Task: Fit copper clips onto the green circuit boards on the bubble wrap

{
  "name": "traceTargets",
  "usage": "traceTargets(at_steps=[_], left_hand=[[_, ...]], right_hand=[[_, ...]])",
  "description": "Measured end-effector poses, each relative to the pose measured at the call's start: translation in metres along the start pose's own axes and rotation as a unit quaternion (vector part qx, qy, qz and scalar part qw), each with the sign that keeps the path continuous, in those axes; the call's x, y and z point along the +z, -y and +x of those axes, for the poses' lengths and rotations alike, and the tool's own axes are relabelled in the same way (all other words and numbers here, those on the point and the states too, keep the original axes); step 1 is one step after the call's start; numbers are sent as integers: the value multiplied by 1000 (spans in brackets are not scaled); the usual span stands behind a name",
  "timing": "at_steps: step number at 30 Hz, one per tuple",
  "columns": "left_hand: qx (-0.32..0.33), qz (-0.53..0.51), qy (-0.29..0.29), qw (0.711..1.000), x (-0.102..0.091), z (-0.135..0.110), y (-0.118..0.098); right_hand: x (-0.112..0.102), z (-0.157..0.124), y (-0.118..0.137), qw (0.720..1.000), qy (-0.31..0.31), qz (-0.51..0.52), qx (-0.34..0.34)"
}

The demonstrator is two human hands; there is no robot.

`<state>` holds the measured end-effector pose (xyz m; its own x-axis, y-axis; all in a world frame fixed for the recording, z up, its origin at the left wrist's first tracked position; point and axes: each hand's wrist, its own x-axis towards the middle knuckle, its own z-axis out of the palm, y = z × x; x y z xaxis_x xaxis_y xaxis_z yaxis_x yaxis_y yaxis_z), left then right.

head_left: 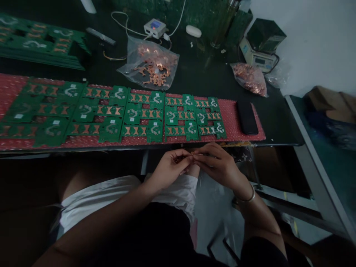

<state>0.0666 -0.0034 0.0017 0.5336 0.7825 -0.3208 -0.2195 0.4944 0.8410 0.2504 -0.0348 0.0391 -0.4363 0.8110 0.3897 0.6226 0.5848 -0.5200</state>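
Note:
My left hand (174,165) and my right hand (218,161) meet above my lap, just below the table's front edge. Both are closed in a pinch, fingertips touching around something tiny that I cannot make out. Just beyond them, a row of green circuit boards (144,114) lies on pink bubble wrap (230,126). Copper-coloured clips (178,131) sit in groups across these boards. On the rightmost board (202,105), one spot in the front group looks silvery instead of copper. Behind the row rests an open plastic bag (155,63) of loose copper clips.
A black phone (247,118) lies at the wrap's right end. Stacked boards (41,44) stand at the back left. Farther back are a small white box with a display (155,28) and cables, a second bag of copper parts (249,78) and a scale (257,55).

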Motion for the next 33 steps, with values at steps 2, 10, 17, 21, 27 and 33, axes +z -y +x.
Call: traceTargets(at_steps=[2, 10, 17, 21, 27, 33], left_hand=[[11, 25, 8, 1000, 1, 0, -2], [-27, -25, -15, 999, 3, 0, 1], [-46, -64, -21, 997, 4, -4, -6], [-50, -70, -25, 996, 5, -4, -9], [-57, -100, -31, 993, 5, -4, -11], [-65, -190, -96, 975, -4, -6, -36]], right_hand=[[-3, -1, 2, 1000, 5, -14, -6], [-25, 0, -49, 994, -69, -38, 70], [-30, -1, -98, 990, -40, -75, 110], [-28, -1, -101, 991, -34, -77, 105], [-31, 1, -102, 993, -2, -79, 84], [-29, -3, -98, 992, 7, -113, 53]])
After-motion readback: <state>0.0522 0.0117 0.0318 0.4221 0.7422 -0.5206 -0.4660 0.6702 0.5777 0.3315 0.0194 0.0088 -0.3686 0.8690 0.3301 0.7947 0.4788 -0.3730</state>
